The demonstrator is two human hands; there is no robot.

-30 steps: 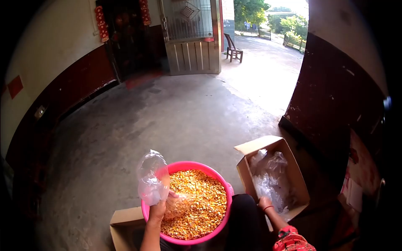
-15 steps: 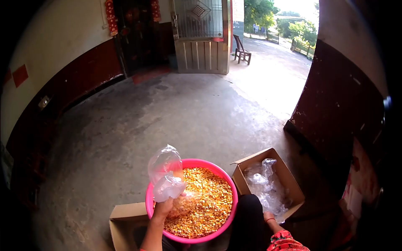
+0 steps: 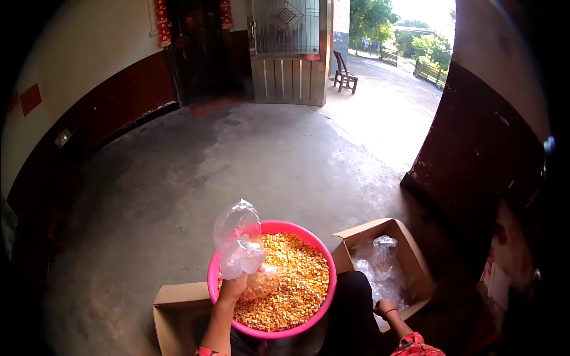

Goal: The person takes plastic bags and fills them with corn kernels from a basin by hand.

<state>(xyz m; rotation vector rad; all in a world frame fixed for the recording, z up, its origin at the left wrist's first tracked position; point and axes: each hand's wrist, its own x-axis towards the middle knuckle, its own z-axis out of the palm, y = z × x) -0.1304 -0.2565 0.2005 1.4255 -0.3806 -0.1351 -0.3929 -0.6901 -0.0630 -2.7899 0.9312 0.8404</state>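
My left hand (image 3: 236, 287) is closed around a clear plastic bag (image 3: 238, 232), which puffs up above the fingers and trails down to the right. It is over a pink basin (image 3: 330, 261) filled with yellow-orange corn kernels (image 3: 297, 279). On the right, my right hand (image 3: 386, 308), with a red band at the wrist, is curled at the near side of a cardboard box (image 3: 420, 270). Crumpled clear plastic bags (image 3: 383, 261) lie inside that box. Clear plastic shows right under the curled right fingers.
A second cardboard box (image 3: 178, 292) stands left of the basin, partly behind my left arm. My knee (image 3: 351, 314) rises between basin and right box. Concrete floor (image 3: 178, 196) stretches toward a metal door (image 3: 288, 77), with a wooden chair (image 3: 344, 74) outside.
My right hand has shifted slightly to the right, and the right box appears turned and a little lower. My left hand keeps its hold on the bag, nearly in place.
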